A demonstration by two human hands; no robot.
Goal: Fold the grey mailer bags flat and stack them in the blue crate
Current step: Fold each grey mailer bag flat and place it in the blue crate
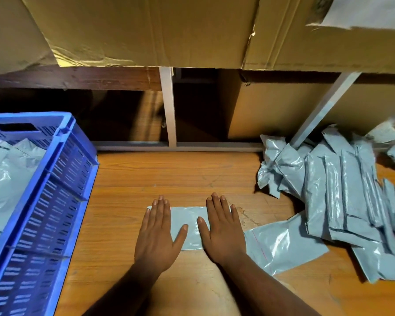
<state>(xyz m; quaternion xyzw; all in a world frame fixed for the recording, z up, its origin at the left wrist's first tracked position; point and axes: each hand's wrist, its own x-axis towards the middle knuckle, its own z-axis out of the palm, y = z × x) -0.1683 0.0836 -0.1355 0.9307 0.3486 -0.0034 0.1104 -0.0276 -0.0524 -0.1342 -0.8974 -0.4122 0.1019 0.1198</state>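
the step in hand looks like flattening a fold: a small grey plastic mailer bag (188, 226) lies on the wood-grain surface (169, 174) at the centre of the view, and both hands lie on top of it. to do it well, i judge the palms should press down and slide outward, toward 9 and 3 o'clock, so trapped air leaves through the open end and the crease sets sharp; slick film like this probably springs back if the pressure lifts too early, so one hand ought to pin the bag while the other makes the next fold. the left hand (156, 233) lies flat on the bag's 9 o'clock end, its fingers (159, 207) straight and close together, thumb spread toward the middle. the right hand (222, 233) lies flat on the 3 o'clock end, its fingers (219, 206) likewise straight, thumb angled inward. neither hand curls round or pinches anything; both only press. the blue slatted plastic crate (62, 179) stands at 9 o'clock, just beside the left forearm, with folded grey bags already inside. at 3 o'clock a loose heap of unfolded grey mailer bags (342, 190) waits, one flat bag (283, 245) reaching toward the right wrist. brown cardboard boxes (146, 30) fill 12 o'clock.
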